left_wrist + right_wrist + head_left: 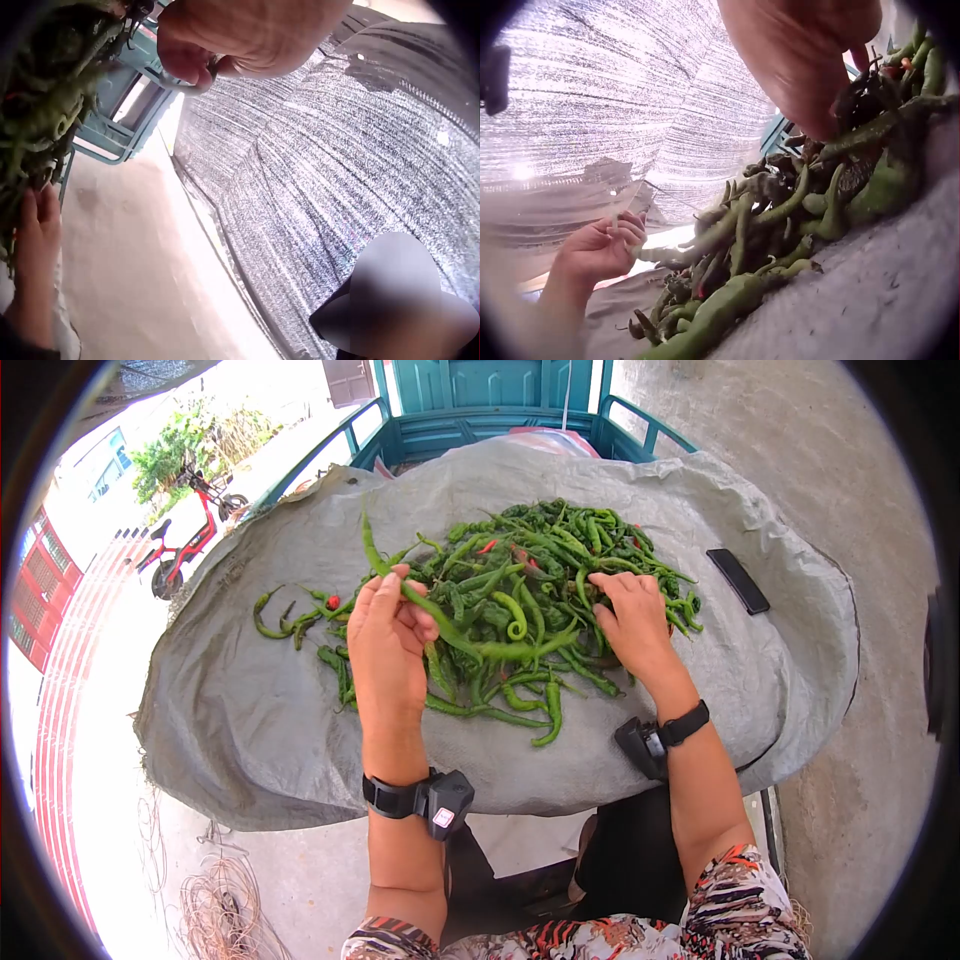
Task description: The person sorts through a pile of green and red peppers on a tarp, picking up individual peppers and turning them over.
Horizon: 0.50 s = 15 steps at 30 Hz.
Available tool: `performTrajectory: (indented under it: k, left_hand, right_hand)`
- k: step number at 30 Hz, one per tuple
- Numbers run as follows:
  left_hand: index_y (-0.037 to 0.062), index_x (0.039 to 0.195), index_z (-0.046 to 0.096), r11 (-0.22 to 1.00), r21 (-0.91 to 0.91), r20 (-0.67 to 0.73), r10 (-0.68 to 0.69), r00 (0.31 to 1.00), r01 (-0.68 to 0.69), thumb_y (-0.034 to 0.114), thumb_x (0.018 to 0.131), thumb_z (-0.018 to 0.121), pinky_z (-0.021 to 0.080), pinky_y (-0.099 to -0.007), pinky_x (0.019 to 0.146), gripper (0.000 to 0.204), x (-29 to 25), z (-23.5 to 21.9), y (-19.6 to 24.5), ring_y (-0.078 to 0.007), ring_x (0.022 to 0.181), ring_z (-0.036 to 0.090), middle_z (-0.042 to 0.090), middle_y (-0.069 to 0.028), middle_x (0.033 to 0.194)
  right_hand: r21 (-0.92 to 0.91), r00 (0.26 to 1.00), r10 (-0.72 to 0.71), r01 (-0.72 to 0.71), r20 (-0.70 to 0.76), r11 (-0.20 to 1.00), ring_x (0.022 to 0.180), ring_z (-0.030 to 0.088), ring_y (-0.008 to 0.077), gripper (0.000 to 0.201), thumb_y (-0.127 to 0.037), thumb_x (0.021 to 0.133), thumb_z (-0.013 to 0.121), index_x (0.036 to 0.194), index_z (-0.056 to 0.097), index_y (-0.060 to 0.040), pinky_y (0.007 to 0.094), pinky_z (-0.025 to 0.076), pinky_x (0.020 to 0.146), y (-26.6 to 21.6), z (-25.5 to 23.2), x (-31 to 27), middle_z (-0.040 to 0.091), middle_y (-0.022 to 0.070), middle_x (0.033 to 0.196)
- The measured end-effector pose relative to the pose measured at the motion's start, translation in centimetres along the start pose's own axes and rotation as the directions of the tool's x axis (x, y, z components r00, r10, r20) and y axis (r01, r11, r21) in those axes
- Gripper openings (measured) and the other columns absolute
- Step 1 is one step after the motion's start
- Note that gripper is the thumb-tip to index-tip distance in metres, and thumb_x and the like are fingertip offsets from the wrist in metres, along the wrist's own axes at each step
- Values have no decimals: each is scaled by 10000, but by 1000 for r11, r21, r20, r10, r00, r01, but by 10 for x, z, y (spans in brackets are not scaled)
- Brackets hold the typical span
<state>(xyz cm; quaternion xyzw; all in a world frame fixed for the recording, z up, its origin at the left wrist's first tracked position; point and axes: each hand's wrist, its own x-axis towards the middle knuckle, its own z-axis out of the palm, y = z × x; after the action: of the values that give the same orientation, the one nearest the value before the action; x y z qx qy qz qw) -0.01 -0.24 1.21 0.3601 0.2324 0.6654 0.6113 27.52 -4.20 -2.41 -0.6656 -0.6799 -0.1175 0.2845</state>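
Observation:
A heap of green chili peppers (pixel 540 575), a few of them red, lies on a grey sheet (pixel 270 740). At the heap's left side my left hand (pixel 385 645) pinches a long green chili pepper (pixel 370 548) between thumb and fingers, its thin end pointing up. A blurred green length (pixel 450 628) slants from those fingers toward the middle of the heap. My right hand (pixel 638 622) reaches into the heap's right side with bent fingers, gripping a chili pepper there, mostly hidden by the hand. In the right wrist view its fingertips press among dark green peppers (pixel 862 135).
Several loose peppers (pixel 290 622) lie left of the heap. A black phone (pixel 738 580) rests on the sheet at the right. Behind stands a teal cart bed (pixel 490 425) with railings. A red bike (pixel 190 545) and tangled wire (pixel 228 910) are off to the left.

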Motion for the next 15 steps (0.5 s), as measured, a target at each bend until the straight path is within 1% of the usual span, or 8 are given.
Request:
performTrajectory:
  k: [3,6,9,12,13,14,15]
  left_hand:
    - [-8,1142,584,1000,-22,2,11,1000,-11,173,995,534,420,-241,546,239,3,-9,1,-69,634,514,619,-24,867]
    - [7,1223,579,965,260,-13,40,999,-35,178,986,550,427,-239,558,294,7,-17,2,-66,637,512,630,-21,890]
    - [18,1281,564,904,426,-60,62,996,-30,177,970,570,449,-232,587,349,9,-16,0,-72,679,551,643,-45,959]
    - [20,1305,554,801,589,-186,261,947,-105,155,957,575,468,-225,614,374,4,-1,-8,-87,735,594,645,-84,1066]
    - [16,1295,560,769,625,-155,291,944,-135,149,953,575,471,-225,618,367,5,-2,-9,-92,747,602,640,-94,1092]
    - [12,1286,565,735,658,-123,320,939,-164,143,950,576,473,-224,623,361,5,-4,-11,-96,760,609,635,-105,1118]
    - [7,1276,571,697,690,-90,348,933,-194,137,947,576,476,-223,627,354,5,-4,-11,-101,772,617,629,-115,1144]
  right_hand:
    - [18,995,-46,48,-89,999,1007,529,281,314,-103,798,692,1111,659,-117,426,417,891,1,6,0,635,61,1000]
    - [93,998,45,-40,-49,995,948,550,273,229,-109,800,694,1028,675,-106,422,421,859,1,2,4,641,44,898]
    - [160,974,1,36,-227,987,880,559,281,189,-116,797,696,984,677,-102,427,418,832,2,5,5,643,43,832]
    - [270,978,111,-60,-177,961,859,579,219,194,-124,827,697,1018,677,-91,362,438,831,0,-4,6,657,32,866]
    - [437,969,205,-125,-140,891,858,579,186,193,-126,841,695,1029,676,-86,331,441,828,-2,-8,6,660,25,882]
    - [587,954,289,-185,-86,788,857,580,152,193,-128,854,694,1040,675,-80,300,444,825,-5,-12,7,662,17,899]
    - [716,933,360,-239,-19,656,856,580,118,193,-130,868,693,1052,675,-74,269,446,822,-7,-14,7,665,9,916]
